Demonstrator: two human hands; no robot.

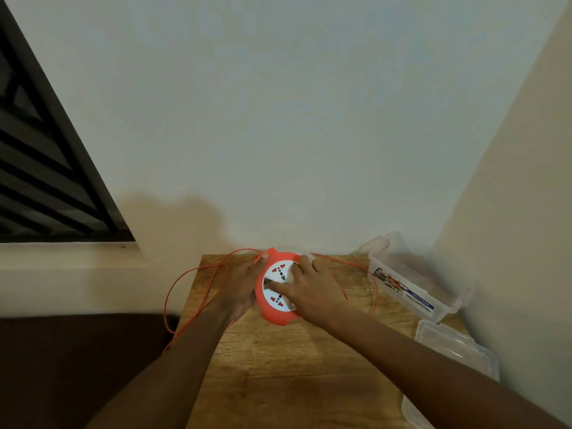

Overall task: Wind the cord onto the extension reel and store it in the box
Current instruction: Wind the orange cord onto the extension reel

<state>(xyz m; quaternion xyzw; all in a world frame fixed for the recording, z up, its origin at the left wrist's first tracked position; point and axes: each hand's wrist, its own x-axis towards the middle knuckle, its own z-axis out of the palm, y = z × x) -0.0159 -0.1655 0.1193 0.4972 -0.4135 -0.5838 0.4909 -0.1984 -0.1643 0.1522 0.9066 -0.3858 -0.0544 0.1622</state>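
The orange extension reel (276, 287) sits at the far edge of the wooden table (278, 376), between both hands. The left hand (240, 287) grips its left rim, fingers curled around it. The right hand (312, 292) lies on the white socket face, fingers spread. The orange cord (185, 274) loops loose off both sides. The clear plastic box (414, 280) stands open to the right, its lid (452, 354) just nearer.

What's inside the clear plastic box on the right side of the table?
The clear box looks empty through its walls; only a printed label shows on its side. The orange cord loops outside it. Its far corner is too blurred to judge.
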